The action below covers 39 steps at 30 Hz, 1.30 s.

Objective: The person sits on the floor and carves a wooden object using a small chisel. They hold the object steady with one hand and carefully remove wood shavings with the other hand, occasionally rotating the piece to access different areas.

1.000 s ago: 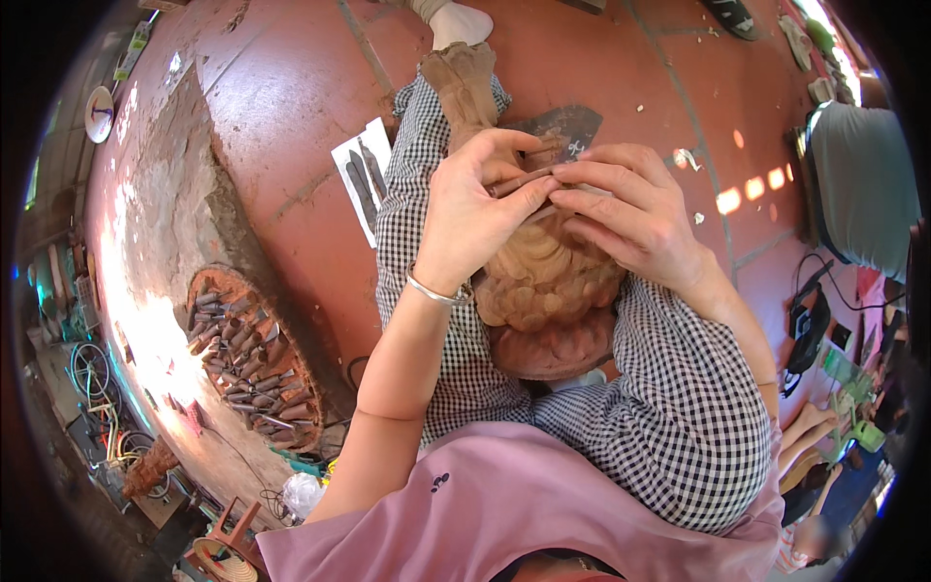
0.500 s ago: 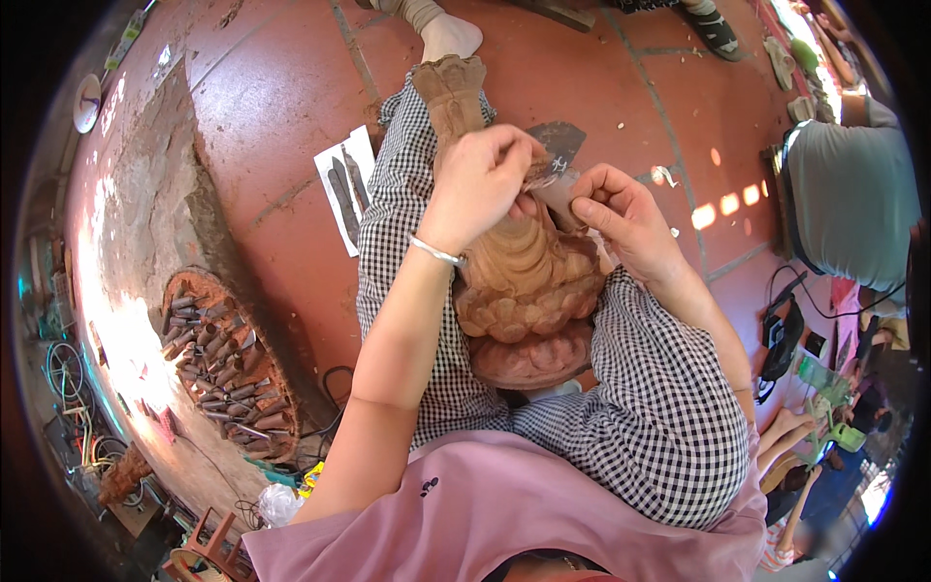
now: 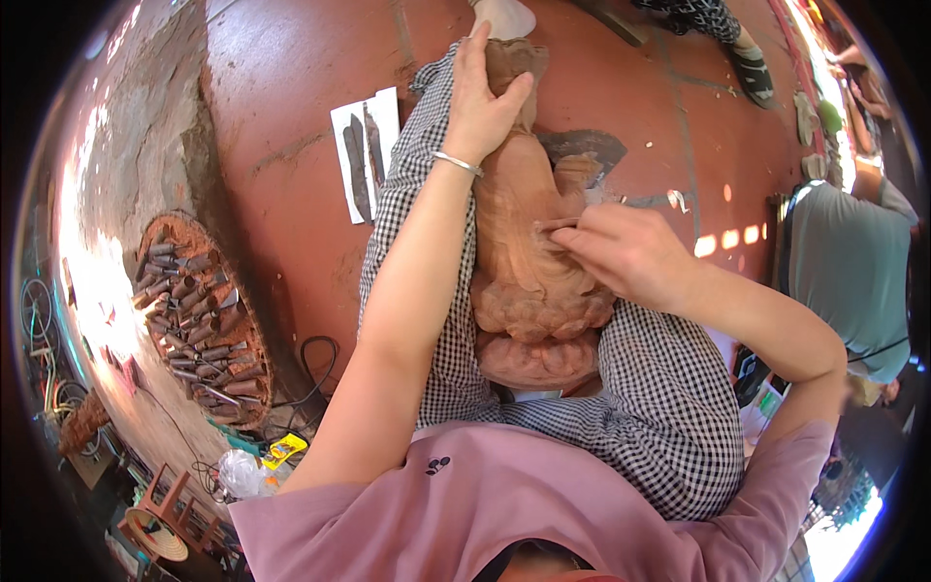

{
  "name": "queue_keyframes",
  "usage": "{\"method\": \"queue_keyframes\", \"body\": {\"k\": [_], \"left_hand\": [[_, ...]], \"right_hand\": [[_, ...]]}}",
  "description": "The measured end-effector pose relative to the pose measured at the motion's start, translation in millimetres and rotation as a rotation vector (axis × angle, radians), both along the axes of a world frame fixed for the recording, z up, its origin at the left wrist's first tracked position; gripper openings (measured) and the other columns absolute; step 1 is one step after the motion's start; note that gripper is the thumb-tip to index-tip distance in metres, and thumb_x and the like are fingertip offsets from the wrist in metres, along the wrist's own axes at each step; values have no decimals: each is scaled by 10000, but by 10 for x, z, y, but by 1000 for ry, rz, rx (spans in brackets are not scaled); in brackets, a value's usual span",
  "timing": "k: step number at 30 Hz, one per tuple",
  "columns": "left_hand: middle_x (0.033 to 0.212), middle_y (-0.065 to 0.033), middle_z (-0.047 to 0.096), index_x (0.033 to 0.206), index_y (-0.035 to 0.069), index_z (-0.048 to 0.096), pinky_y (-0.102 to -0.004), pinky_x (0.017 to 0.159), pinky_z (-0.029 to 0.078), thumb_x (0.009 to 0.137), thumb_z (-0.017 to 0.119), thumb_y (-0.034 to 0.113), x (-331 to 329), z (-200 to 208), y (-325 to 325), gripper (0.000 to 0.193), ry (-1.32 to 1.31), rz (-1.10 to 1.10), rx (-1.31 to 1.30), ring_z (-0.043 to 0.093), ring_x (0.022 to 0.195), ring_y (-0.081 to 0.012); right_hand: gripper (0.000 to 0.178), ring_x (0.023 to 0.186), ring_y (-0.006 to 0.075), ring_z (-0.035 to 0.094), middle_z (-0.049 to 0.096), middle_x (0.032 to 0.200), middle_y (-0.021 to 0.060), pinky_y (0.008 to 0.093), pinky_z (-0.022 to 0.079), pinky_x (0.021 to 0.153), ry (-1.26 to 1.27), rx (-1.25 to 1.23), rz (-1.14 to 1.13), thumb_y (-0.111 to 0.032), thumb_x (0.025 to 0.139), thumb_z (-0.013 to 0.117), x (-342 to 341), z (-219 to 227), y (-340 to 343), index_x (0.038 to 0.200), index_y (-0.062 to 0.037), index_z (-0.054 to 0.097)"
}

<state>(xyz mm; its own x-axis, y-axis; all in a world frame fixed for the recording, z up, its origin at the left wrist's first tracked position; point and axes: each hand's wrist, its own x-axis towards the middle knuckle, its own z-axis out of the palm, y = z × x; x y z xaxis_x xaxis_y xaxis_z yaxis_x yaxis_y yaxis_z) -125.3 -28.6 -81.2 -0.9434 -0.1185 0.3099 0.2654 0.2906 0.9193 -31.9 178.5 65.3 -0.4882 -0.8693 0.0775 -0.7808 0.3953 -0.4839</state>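
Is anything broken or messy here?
A little messy: pale scraps lie on the red floor, where they look dropped, and tools lie jumbled at the left, pointing different ways. The carving shows no clear break.

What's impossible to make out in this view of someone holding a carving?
All in the head view:
Thin brown item: its gripped end is hidden by the right hand.
Left hand: its palm is hidden by its own back.
Carving: its underside is hidden by its own bulk.
Heaped tools: too small and overlapped to identify each.
Other person's foot: the body above is cut off by the top edge.
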Motion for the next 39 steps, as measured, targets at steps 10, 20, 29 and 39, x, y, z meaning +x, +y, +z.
{"method": "queue_keyframes", "body": {"k": [10,20,29,39], "left_hand": [[1399,-248,438,1409,79,421,-439,1078,372,795,719,206,83,92,138,694,-10,137,106,447,1277,-404],[1388,-267,444,1442,28,376,-452,1119,343,804,715,168,67,109,128,736,13,113,72,420,1315,-420],[1384,-264,448,1437,25,383,-441,1118,345,793,719,159,38,82,61,738,54,112,38,422,1315,-409],[1375,-254,465,1438,33,396,-433,1109,352,781,731,155,30,54,37,747,65,95,70,438,1302,-401]], "right_hand": [[401,640,178,562,496,765,45,289,479,495,183,55,76,-57,730,624,230,-302,-144,1115,52,635],[499,673,172,580,505,794,43,290,508,519,164,189,38,-76,725,599,397,-145,-8,1204,65,592],[506,656,165,572,484,744,27,287,487,503,154,173,53,-84,727,601,376,-250,63,1217,45,592],[464,608,150,560,483,725,24,286,468,474,170,28,42,-72,734,636,260,-343,-50,1192,6,629]]}}
